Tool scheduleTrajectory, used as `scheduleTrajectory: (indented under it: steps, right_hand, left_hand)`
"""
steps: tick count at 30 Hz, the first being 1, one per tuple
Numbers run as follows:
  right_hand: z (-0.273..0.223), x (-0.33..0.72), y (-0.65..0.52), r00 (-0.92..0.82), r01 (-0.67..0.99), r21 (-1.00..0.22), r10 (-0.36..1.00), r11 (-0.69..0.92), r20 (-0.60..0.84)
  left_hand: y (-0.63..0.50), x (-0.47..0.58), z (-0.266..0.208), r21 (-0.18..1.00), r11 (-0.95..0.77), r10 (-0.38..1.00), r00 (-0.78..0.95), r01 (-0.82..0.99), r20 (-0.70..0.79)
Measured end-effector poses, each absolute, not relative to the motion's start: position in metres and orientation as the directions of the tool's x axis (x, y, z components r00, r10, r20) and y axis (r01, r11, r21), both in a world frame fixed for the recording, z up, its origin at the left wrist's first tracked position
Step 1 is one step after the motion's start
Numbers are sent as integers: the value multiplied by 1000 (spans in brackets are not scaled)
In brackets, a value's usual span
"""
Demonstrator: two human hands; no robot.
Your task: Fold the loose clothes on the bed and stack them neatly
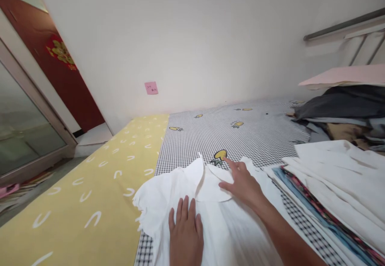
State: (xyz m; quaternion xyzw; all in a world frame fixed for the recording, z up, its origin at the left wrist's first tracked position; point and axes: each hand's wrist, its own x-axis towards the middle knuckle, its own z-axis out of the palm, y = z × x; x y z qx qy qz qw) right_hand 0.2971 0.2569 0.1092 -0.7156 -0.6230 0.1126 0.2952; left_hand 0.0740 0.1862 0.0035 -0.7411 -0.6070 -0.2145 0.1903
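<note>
A white blouse (216,222) with a wide collar (207,182) and a ruffled sleeve at left lies spread on the checked cloth in front of me. My left hand (186,230) rests flat on its front, just below the collar's left flap, fingers stretched out. At the right side of the collar is my right hand (243,182); its index finger reaches past the collar's upper edge and its thumb lies on the right flap. The fingers of that hand are apart, and no fabric shows pinched between them. The blouse's lower part runs out of view.
On the right lies a stack of folded clothes (339,190), with a darker pile (339,109) behind it under a pink sheet (345,75). Yellow patterned cloth (99,194) covers the left side. A white wall (192,45) with a pink note (151,88) stands behind.
</note>
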Motion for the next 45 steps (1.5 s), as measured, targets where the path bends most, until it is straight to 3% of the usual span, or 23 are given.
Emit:
scheduleTrajectory:
  steps: [2, 7, 14, 19, 21, 23, 25, 30, 35, 38, 42, 45]
  right_hand:
    - [95, 291, 269, 217, 819, -566, 964, -94, 154]
    - [54, 284, 281, 271, 606, -788, 960, -110, 75]
    - [48, 293, 276, 251, 382, -924, 963, -10, 94]
    - [46, 294, 275, 285, 366, -930, 954, -21, 91]
    - [44, 296, 276, 297, 357, -934, 948, -1, 113]
    - [42, 298, 278, 291, 289, -957, 949, 39, 126]
    - [43, 301, 279, 276, 143, -988, 957, 52, 90]
    - [51, 306, 277, 192, -355, -932, 971, -70, -146]
    - [64, 304, 273, 71, -721, -664, 932, -197, -354]
    - [68, 302, 274, -16, -847, -478, 909, -233, -415]
    - [69, 299, 276, -68, -914, -340, 908, -223, -413]
    - [67, 296, 279, -43, -920, -334, 899, -206, -436]
  left_hand:
    - [188, 70, 1, -23, -192, 817, 173, 981, 551]
    - [187, 61, -7, 38, -233, 847, 184, 972, 500]
    - [200, 67, 32, 518, -106, 873, -170, 849, 456]
    - [254, 92, 86, 454, -182, 856, -87, 872, 510]
    - [275, 100, 91, 675, -129, 895, -207, 727, 394]
    - [290, 101, 86, 903, -29, 907, -368, 429, 204]
    - [300, 97, 79, 987, 43, 895, -444, 155, 31]
    - [304, 79, 72, 951, 76, 887, -416, -301, -202]
    - [298, 67, 74, 795, 81, 883, -326, -602, -337]
    - [295, 61, 70, 690, 74, 900, -250, -720, -356]
    - [293, 57, 63, 540, 45, 917, -179, -840, -355]
    - [290, 60, 60, 608, 62, 937, -164, -792, -310]
